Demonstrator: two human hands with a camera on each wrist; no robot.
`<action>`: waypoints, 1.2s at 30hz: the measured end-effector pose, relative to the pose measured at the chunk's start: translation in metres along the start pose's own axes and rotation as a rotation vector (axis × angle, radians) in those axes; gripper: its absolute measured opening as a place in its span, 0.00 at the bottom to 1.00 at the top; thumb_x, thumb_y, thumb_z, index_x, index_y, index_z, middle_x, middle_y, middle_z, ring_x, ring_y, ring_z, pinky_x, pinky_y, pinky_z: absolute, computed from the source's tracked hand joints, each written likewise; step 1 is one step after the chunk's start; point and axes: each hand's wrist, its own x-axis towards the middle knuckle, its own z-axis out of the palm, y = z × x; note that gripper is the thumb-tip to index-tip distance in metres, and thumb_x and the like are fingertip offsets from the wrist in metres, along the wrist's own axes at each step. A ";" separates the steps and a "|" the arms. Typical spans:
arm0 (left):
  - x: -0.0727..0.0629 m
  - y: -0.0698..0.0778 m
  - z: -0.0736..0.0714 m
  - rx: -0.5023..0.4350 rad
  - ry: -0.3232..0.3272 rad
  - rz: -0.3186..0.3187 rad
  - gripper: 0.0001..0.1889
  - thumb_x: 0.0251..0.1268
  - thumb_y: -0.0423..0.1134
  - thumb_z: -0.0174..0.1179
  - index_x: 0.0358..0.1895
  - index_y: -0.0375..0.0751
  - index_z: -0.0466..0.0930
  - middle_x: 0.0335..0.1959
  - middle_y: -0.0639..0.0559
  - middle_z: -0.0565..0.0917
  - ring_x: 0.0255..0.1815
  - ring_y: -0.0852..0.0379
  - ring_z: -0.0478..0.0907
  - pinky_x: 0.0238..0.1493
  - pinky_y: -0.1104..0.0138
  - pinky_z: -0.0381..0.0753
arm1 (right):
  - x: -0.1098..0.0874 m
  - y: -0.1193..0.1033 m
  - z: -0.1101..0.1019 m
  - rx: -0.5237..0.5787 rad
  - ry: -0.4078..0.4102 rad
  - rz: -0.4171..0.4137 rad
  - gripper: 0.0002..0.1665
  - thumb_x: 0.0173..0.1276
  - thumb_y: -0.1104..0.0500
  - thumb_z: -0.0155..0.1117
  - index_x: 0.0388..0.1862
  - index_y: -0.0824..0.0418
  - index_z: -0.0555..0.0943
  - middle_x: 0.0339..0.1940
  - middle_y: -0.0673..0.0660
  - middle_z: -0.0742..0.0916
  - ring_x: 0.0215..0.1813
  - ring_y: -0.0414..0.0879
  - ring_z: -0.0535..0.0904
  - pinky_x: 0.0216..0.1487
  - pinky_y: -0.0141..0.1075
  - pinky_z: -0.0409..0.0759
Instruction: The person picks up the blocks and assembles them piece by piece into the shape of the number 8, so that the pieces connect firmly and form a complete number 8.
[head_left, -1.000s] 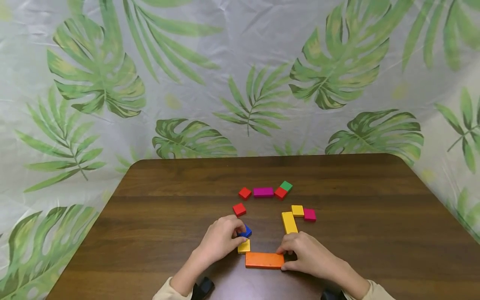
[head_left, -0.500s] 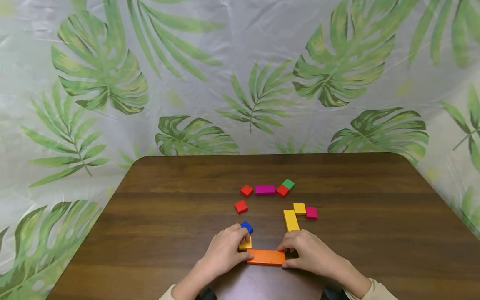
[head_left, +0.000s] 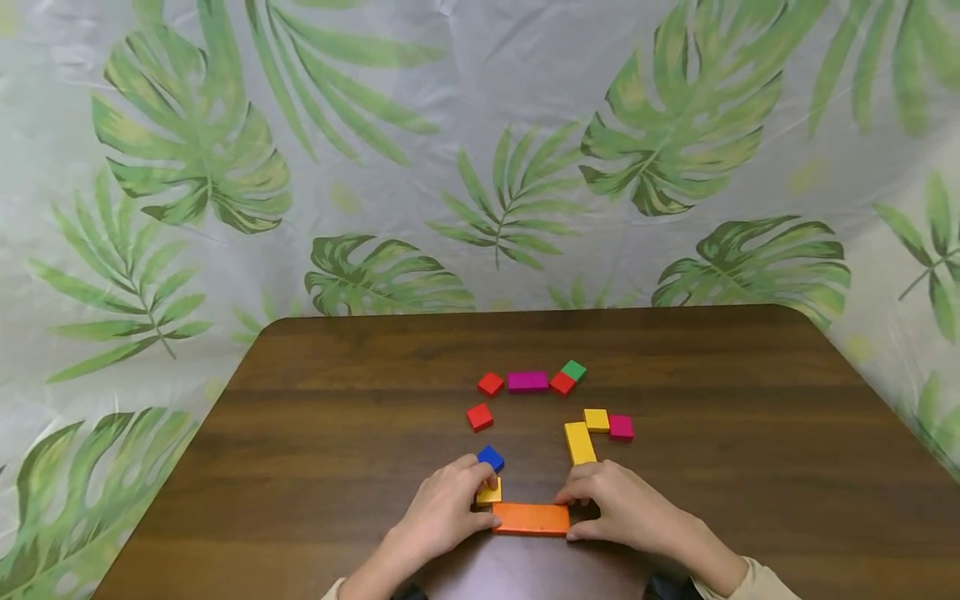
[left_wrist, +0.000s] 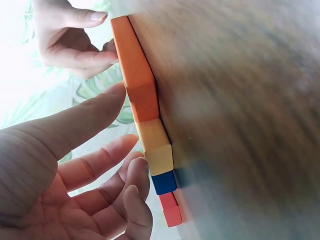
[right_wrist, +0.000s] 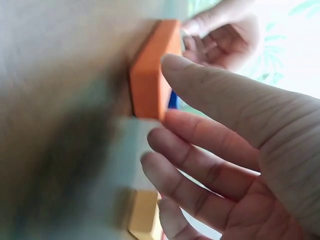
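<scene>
at one end, half-curled right hand (head_left: 626,510) pinches orange block (head_left: 531,518)

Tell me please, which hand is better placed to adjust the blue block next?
Probably the left hand, at the small yellow block beside the blue block. The right hand, farther away, holds the right end of the orange block.

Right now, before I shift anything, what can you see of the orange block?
The orange block is a long, flat rectangular bar with crisp edges, evenly coloured, looking like painted wood. It lies flat on the brown table, its length running left to right. Its far left corner meets, or nearly meets, a small yellow block. The thumb of the left hand touches its left end; thumb and forefinger of the right hand hold its right end.
</scene>
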 end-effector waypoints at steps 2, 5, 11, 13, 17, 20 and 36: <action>0.000 0.000 0.000 -0.004 -0.001 0.001 0.17 0.43 0.47 0.74 0.35 0.46 0.80 0.25 0.60 0.70 0.25 0.68 0.63 0.25 0.75 0.63 | -0.002 0.002 -0.006 0.016 -0.018 0.031 0.14 0.52 0.52 0.73 0.38 0.53 0.85 0.32 0.41 0.83 0.32 0.29 0.72 0.34 0.24 0.73; 0.000 0.000 0.001 -0.018 -0.003 -0.001 0.17 0.42 0.46 0.74 0.35 0.46 0.80 0.25 0.60 0.71 0.25 0.68 0.63 0.26 0.75 0.63 | -0.004 0.007 -0.015 0.012 -0.009 0.063 0.14 0.52 0.55 0.73 0.39 0.54 0.85 0.34 0.43 0.83 0.34 0.30 0.73 0.35 0.26 0.75; -0.002 -0.001 0.001 -0.035 -0.004 -0.006 0.17 0.42 0.46 0.74 0.35 0.46 0.79 0.26 0.60 0.71 0.25 0.68 0.63 0.25 0.76 0.63 | -0.009 0.028 -0.031 -0.014 0.075 0.130 0.10 0.53 0.60 0.72 0.36 0.57 0.86 0.32 0.46 0.85 0.32 0.32 0.74 0.33 0.27 0.74; -0.002 -0.001 0.001 -0.037 -0.004 -0.006 0.17 0.42 0.46 0.74 0.35 0.46 0.79 0.26 0.60 0.71 0.25 0.68 0.64 0.25 0.76 0.63 | -0.012 0.038 -0.036 -0.031 0.115 0.168 0.09 0.52 0.61 0.72 0.34 0.57 0.86 0.31 0.47 0.85 0.31 0.32 0.73 0.31 0.26 0.73; -0.002 0.000 0.000 -0.032 -0.006 -0.003 0.17 0.42 0.46 0.74 0.35 0.47 0.79 0.26 0.60 0.71 0.25 0.68 0.64 0.25 0.75 0.63 | -0.017 0.055 -0.043 -0.036 0.194 0.270 0.08 0.51 0.61 0.72 0.32 0.59 0.86 0.28 0.47 0.84 0.27 0.31 0.69 0.28 0.26 0.70; -0.001 0.001 0.000 -0.018 0.001 0.000 0.17 0.42 0.46 0.74 0.35 0.47 0.79 0.26 0.61 0.71 0.26 0.68 0.64 0.26 0.75 0.64 | -0.019 0.065 -0.045 -0.054 0.248 0.331 0.09 0.51 0.60 0.73 0.33 0.59 0.86 0.27 0.47 0.83 0.24 0.30 0.65 0.26 0.26 0.67; -0.001 0.001 0.001 0.008 0.021 0.007 0.17 0.42 0.46 0.74 0.35 0.47 0.79 0.26 0.61 0.71 0.25 0.69 0.64 0.25 0.75 0.64 | -0.017 0.084 -0.032 -0.115 0.307 0.386 0.18 0.53 0.63 0.71 0.45 0.64 0.83 0.40 0.56 0.86 0.25 0.30 0.66 0.28 0.26 0.68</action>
